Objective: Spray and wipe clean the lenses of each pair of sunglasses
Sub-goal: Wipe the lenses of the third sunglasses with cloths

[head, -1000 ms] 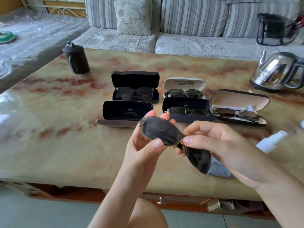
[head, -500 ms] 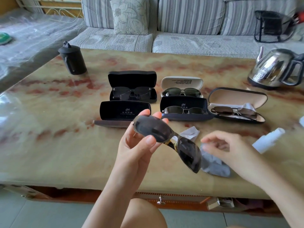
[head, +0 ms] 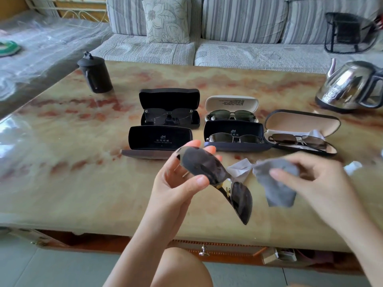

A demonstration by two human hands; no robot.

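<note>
My left hand [head: 178, 183] pinches a pair of dark sunglasses [head: 215, 179] by one lens, above the table's front edge; the other lens hangs down to the right. To their right, my right hand [head: 315, 181] holds a grey cloth [head: 275, 183] lifted off the table. A white spray bottle [head: 352, 167] lies on the table behind my right hand, mostly hidden. Several open cases with sunglasses stand behind: a black case [head: 170, 108], a white case [head: 231, 109], a dark blue case [head: 234, 137] and a beige-lined case [head: 300, 131]. One black case [head: 159, 139] stands without glasses.
A white folded paper [head: 240, 168] lies on the marble table [head: 62, 162]. A black lidded cup [head: 95, 75] stands at the back left, a steel kettle [head: 350, 85] at the back right. A striped sofa [head: 228, 38] runs behind the table.
My right hand let go of the sunglasses, reached down to the grey cloth on the table and has lifted it. My left hand kept hold of the sunglasses.
</note>
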